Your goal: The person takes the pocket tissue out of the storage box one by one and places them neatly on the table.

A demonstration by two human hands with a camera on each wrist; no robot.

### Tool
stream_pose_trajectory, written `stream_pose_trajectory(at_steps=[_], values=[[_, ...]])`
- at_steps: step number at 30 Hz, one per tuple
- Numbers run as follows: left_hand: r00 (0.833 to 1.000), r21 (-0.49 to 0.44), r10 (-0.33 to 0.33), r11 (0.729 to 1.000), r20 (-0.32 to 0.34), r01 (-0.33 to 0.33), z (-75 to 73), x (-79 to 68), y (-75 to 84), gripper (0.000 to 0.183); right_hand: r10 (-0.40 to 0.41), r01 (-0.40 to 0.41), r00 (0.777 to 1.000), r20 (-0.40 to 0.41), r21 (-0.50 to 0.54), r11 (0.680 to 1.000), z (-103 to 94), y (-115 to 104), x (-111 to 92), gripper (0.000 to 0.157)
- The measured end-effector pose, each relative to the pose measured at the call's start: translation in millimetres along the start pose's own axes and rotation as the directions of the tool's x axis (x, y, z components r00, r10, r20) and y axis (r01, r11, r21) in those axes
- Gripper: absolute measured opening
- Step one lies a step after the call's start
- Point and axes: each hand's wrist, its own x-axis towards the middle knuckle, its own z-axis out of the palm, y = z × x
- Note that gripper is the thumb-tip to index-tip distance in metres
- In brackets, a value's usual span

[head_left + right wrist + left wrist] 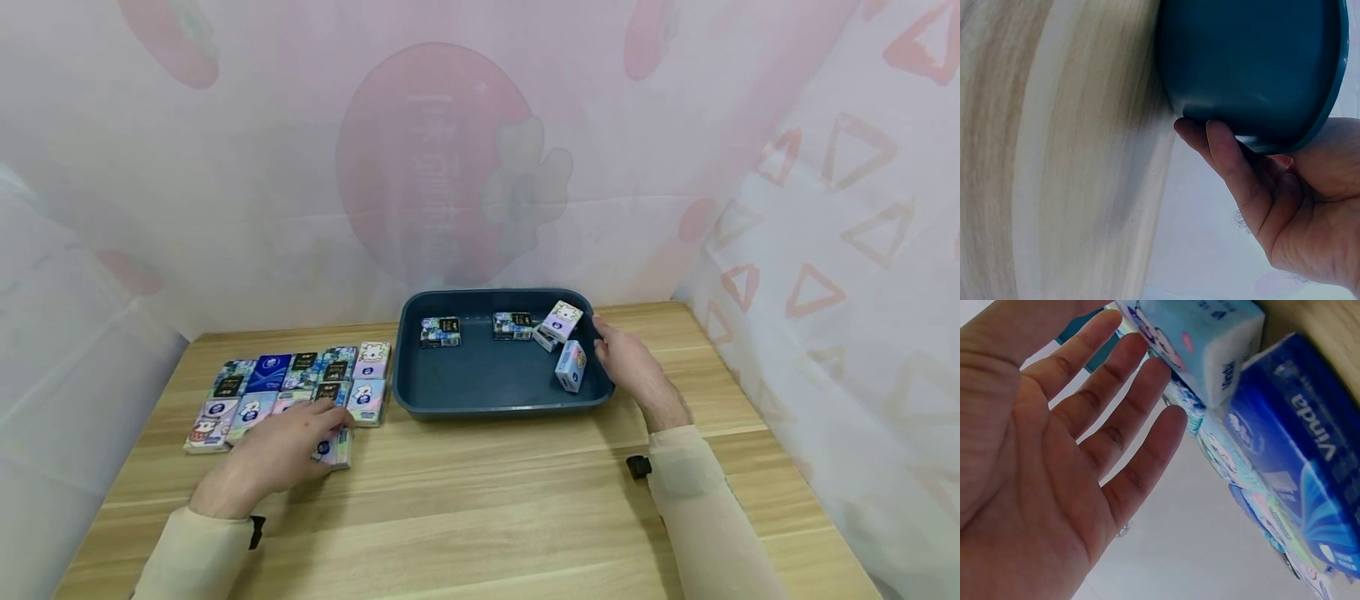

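On the table's left side my left hand [288, 442] reaches over the front of a block of small tissue packs. Its fingers are extended, the tips right at a light-blue tissue pack [1232, 353], which partly shows beside the hand in the head view. A dark-blue pack marked Vinda [1297, 437] lies beside that one in the left wrist view. My right hand [633, 362] grips the right end of a dark teal tray [480, 404], thumb at the rim and fingers against the outer wall [1254, 181]. Several tissue packs, including a pale purple one [562, 320], lie scattered inside.
Rows of tissue packs, among them a dark-blue one [268, 372] and a purple one [371, 360], sit left of the tray. The wooden table [480, 508] meets a printed pale curtain [285, 208] behind and at both sides.
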Motion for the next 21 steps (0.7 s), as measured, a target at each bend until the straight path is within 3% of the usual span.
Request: stream_pose_trajectory(at_steps=[6, 12, 21], values=[[1.000, -0.015, -0.005, 1.000, -0.026, 0.004, -4.0, 6.6, 6.8, 0.040, 0.011, -0.011, 1.000, 0.016, 0.009, 1.000, 0.1, 1.2, 1.9, 0.060], [0.993, 0.009, 0.013, 1.000, -0.118, -0.012, -8.1, 20.6, 21.5, 0.035, 0.022, -0.022, 1.000, 0.020, 0.011, 1.000, 1.2, 1.0, 2.0, 0.060], [0.972, -0.040, -0.058, 0.998, -0.226, 0.050, -14.3, 50.9, 41.9, 0.034, 0.010, -0.010, 1.000, 0.004, 0.014, 1.000, 1.4, 0.4, 0.5, 0.060]])
